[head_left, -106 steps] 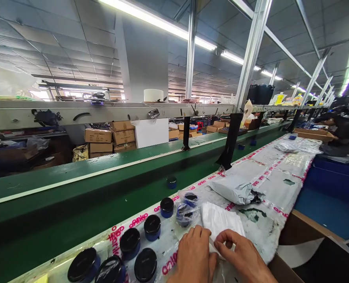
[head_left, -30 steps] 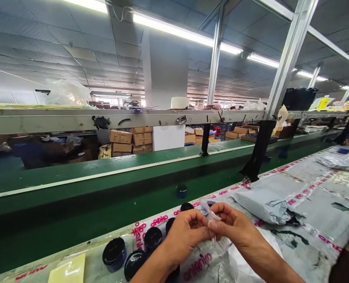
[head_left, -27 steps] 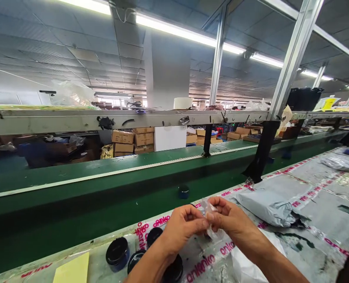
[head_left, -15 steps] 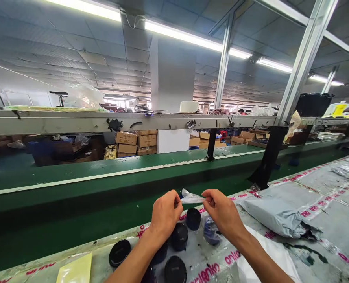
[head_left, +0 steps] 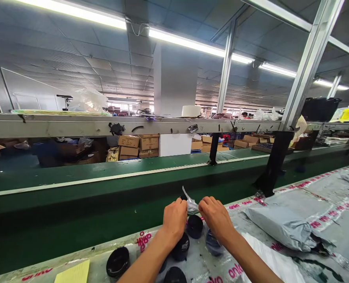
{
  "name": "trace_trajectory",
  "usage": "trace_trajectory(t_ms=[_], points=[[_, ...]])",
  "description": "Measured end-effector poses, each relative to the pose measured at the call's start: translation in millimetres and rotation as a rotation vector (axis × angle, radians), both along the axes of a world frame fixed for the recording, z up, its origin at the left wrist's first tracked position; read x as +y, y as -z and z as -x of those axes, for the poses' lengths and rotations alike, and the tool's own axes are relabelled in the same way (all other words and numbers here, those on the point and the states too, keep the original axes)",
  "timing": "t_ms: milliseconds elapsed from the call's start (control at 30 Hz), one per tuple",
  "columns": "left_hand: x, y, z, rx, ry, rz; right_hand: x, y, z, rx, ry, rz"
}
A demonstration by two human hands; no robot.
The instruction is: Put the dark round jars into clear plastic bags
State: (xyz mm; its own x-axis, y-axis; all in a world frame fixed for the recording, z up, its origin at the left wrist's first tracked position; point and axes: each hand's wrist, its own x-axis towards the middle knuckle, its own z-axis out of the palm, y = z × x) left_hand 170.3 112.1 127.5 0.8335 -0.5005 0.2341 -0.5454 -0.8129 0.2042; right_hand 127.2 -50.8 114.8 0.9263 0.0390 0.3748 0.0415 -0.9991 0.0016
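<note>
My left hand (head_left: 174, 218) and my right hand (head_left: 215, 217) are raised above the bench, side by side. Together they pinch a small clear plastic bag (head_left: 190, 204) that sticks up between the fingertips. Below them on the taped work surface (head_left: 310, 204) stand several black-lidded blue jars; one jar (head_left: 194, 226) sits right under the hands, another (head_left: 118, 261) further left. A jar wrapped in clear film (head_left: 213, 243) lies under my right wrist.
A green conveyor (head_left: 103, 179) runs along the far side of the bench. A grey mailer bag (head_left: 282, 225) lies to the right, a white bag (head_left: 268, 263) under my right forearm, a yellow note (head_left: 72, 272) at the lower left. Metal posts (head_left: 276, 157) stand beyond.
My hands have left the white bag, lifted a small clear plastic bag off the bench and brought it up. After stretching it wide, they have drawn close together again.
</note>
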Motion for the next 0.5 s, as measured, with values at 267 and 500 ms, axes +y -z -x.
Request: trace_trajectory(t_ms=[267, 500], points=[[2, 9.3, 4, 0.073, 0.111, -0.217, -5, 1.5, 13, 0.148, -0.034, 0.081], [11, 1.4, 2, 0.107, 0.226, -0.255, -3, -2.3, 24, 0.211, -0.118, 0.049]])
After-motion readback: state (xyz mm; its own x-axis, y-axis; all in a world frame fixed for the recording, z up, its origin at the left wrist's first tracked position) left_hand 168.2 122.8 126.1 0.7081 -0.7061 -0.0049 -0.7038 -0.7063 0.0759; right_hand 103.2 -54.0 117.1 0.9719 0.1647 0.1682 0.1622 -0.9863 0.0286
